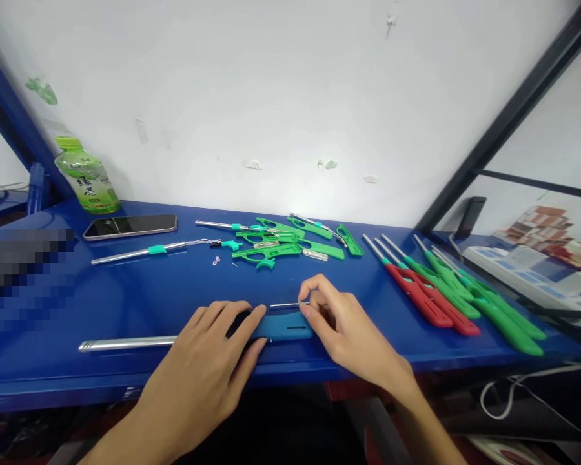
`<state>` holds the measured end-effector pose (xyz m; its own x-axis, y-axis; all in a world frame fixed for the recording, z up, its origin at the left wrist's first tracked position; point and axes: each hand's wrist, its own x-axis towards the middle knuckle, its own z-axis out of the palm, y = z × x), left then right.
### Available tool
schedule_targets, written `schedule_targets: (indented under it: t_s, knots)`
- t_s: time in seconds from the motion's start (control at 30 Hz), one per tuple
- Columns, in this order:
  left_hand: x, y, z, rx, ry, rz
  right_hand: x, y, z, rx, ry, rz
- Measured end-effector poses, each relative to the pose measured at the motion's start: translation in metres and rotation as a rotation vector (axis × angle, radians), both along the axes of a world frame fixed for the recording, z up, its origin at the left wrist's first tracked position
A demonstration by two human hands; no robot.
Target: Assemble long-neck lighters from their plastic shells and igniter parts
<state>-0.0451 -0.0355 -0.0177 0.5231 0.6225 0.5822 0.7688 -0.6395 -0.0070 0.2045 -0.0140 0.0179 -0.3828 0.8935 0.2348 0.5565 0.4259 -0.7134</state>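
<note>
A blue long-nosed gas lighter (283, 326) lies along the front of the blue table, its metal tube (128, 344) pointing left. My left hand (213, 355) is closed over the lighter's middle and hides that part, thumb on the near side and fingers on the far side. My right hand (341, 323) is beside the lighter's handle end, its thumb and forefinger pinched on a thin metal rod (285, 305). The rod points left, just beyond the blue handle. Its other end is hidden by my fingers.
Green lighter shells (290, 248) and loose parts lie toward the wall. Left of them are a metal tube with wires (174, 248), a phone (130, 225) and a green bottle (88, 177). Red lighters (423, 294) and green lighters (498, 310) lie right.
</note>
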Motion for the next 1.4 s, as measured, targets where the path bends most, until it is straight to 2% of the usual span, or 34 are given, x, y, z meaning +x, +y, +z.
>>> schedule_targets:
  t_s: [0.43,0.7,1.4]
  knots:
    - [0.000,0.001,0.001,0.016,0.025,0.002,-0.002,0.000,0.004,-0.046,-0.009,-0.020]
    - [0.000,0.000,0.001,0.008,0.033,-0.004,0.002,0.002,-0.001,-0.111,0.056,-0.014]
    - [-0.001,-0.001,0.001,0.012,0.028,0.001,0.008,0.004,-0.003,-0.134,0.106,-0.013]
